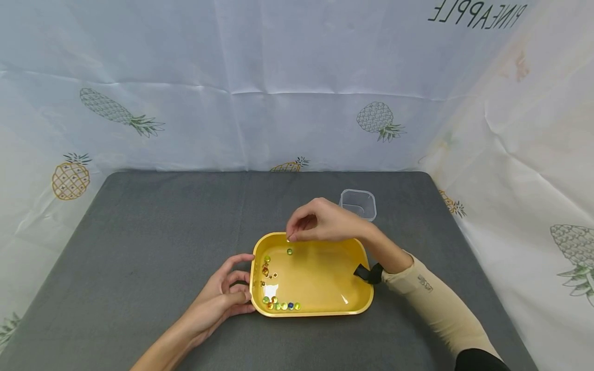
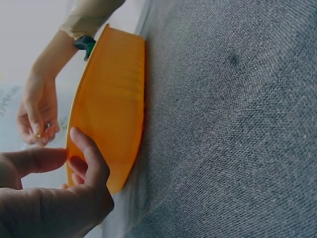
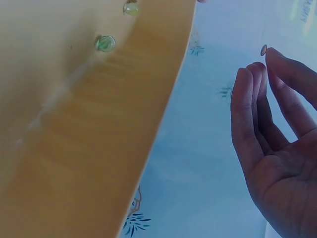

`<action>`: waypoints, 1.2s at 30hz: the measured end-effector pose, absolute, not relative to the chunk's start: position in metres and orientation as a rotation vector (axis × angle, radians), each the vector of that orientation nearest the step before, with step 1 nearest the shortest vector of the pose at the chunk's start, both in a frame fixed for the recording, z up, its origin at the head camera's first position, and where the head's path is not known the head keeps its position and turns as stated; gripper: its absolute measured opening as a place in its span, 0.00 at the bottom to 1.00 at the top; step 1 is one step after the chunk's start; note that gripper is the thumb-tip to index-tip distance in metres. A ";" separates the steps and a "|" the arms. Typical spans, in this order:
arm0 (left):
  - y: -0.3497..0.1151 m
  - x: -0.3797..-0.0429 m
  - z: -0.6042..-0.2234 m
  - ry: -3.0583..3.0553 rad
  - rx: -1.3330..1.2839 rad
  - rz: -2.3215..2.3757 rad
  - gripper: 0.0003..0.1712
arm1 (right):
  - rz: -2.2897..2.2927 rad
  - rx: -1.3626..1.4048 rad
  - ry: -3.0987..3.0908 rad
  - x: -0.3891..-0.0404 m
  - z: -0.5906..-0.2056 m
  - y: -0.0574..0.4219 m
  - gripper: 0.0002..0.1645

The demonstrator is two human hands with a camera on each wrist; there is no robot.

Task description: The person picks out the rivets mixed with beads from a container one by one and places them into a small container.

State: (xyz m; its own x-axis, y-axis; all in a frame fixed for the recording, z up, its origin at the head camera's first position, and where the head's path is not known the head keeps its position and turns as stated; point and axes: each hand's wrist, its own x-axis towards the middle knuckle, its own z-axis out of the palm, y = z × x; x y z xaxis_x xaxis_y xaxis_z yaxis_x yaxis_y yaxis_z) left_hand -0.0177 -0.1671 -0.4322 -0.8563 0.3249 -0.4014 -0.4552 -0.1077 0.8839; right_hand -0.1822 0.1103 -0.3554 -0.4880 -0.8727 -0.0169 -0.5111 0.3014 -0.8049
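A yellow tray (image 1: 320,313) rests on the grey table, with several green, amber and blue marbles (image 1: 284,306) along its left and near sides. Small gold pieces (image 1: 270,276) lie among them. My left hand (image 1: 227,291) is at the tray's left end, its bent fingers and thumb touching the rim and outer wall. Above the far rim, my right hand (image 1: 325,221) pinches a small amber disc (image 3: 263,50) between thumb and fingertip, the other fingers curved. Below that hand, a single green marble (image 1: 290,251) lies in the tray.
Behind the right hand stands a clear plastic container (image 1: 359,203). The grey table (image 1: 162,232) meets a white pineapple-print curtain (image 1: 287,62) at the back. A black strap (image 1: 368,274) at the right wrist overlaps the tray's right end in the head view.
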 end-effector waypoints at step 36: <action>-0.166 -0.018 -0.432 1.662 -0.164 2.003 0.47 | -1.246 -1.099 2.147 -0.189 -0.345 0.143 0.04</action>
